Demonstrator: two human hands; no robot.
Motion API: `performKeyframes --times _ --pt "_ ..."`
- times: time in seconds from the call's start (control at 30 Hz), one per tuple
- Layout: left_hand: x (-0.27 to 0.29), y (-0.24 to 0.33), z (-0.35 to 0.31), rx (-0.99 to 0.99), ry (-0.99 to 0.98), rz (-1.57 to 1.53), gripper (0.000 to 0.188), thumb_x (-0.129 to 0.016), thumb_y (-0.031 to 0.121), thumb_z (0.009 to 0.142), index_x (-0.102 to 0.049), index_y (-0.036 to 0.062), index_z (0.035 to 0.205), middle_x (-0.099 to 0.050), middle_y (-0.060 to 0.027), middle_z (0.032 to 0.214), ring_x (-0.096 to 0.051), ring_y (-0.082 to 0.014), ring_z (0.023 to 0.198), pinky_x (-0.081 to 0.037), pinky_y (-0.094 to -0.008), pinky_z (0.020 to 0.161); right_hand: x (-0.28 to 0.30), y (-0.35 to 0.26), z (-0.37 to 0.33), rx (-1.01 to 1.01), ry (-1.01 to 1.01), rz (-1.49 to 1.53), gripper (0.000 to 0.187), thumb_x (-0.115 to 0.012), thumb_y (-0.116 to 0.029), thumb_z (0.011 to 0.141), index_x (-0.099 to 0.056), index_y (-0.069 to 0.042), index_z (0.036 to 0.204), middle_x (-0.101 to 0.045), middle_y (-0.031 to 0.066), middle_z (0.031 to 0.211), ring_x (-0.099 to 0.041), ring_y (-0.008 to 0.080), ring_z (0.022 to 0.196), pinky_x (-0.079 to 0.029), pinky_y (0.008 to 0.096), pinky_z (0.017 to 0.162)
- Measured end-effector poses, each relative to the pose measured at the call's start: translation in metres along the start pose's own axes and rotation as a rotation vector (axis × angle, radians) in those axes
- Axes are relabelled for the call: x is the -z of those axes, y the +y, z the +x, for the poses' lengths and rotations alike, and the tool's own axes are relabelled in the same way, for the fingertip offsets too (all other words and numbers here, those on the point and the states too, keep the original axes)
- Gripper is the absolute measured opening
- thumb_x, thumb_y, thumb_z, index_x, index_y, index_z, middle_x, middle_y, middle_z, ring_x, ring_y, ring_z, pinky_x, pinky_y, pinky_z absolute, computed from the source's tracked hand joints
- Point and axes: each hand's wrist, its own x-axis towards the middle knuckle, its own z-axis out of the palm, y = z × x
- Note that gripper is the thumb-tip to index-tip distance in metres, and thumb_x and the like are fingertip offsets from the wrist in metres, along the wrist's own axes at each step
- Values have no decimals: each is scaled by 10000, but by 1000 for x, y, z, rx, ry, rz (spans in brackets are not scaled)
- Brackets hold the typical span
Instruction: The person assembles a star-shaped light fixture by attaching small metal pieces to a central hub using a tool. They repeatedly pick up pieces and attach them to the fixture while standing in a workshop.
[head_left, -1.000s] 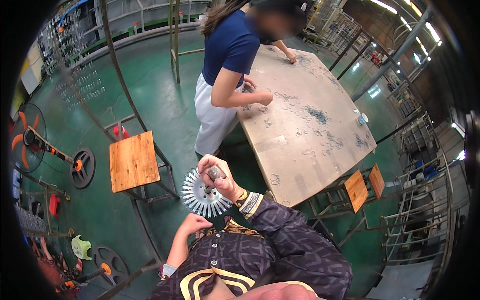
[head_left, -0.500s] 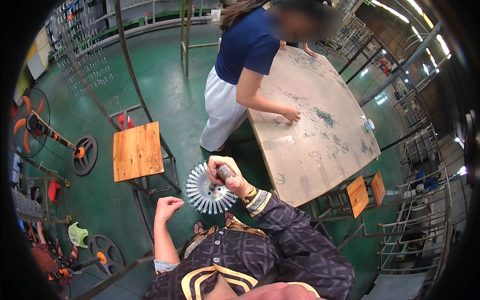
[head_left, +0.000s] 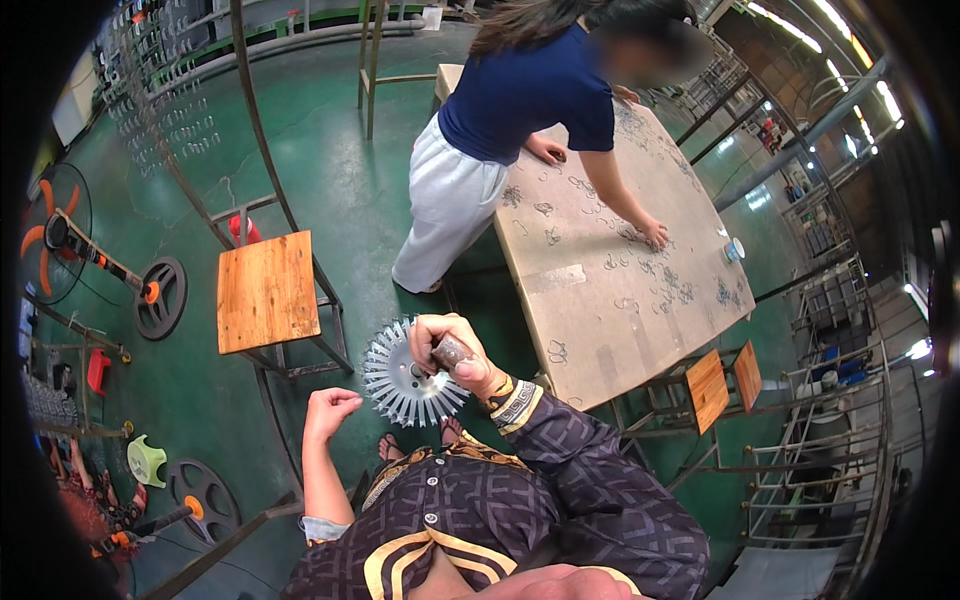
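Note:
My right hand (head_left: 455, 350) is wrapped round a short, worn grey-brown cylindrical handle (head_left: 452, 352). Directly under that hand is a round silvery metal disc (head_left: 402, 390) with many slots like teeth round its rim. The handle seems to stand at the disc's middle, though my fingers cover the joint. Left of the disc, apart from it, my left hand (head_left: 328, 412) has its thumb and fingers brought together. Whatever may be between those fingertips is too small to make out.
A large tan table (head_left: 590, 350) with scattered small wire pieces (head_left: 665, 285) stands ahead right, a co-worker (head_left: 540, 100) leaning over it. Wooden-topped stools (head_left: 268, 295) flank me left and right. Fans (head_left: 62, 235), a green stool (head_left: 146, 460) and metal racks surround the place.
The co-worker leans farther over the table; one hand has moved right among the wire pieces, and the other now rests near the table's left edge. My hands keep nearly the same pose.

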Motion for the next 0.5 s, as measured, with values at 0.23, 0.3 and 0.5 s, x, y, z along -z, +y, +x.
performKeyframes --times 0.23,0.3,0.5 --pt "5 -5 2 -10 19 -11 124 -743 53 725 -697 0 827 -609 17 634 -501 -38 544 -382 -189 489 3 5 -1 -37 7 19 708 -631 -727 597 -417 -52 612 -436 12 529 -425 103 455 -325 225 435" --pt "4 -3 1 0 19 -10 129 -744 54 725 -697 0 832 -608 17 634 -503 -39 546 -383 -189 490 4 3 -2 -62 12 27 713 -645 -730 577 -423 -54 615 -435 16 530 -431 105 459 -333 221 443" --pt "3 -3 0 23 33 18 145 -747 57 711 -699 -10 830 -612 13 635 -517 -42 566 -405 -196 523 6 2 -2 -63 19 43 715 -650 -727 574 -420 -51 611 -438 18 529 -432 102 453 -334 218 435"
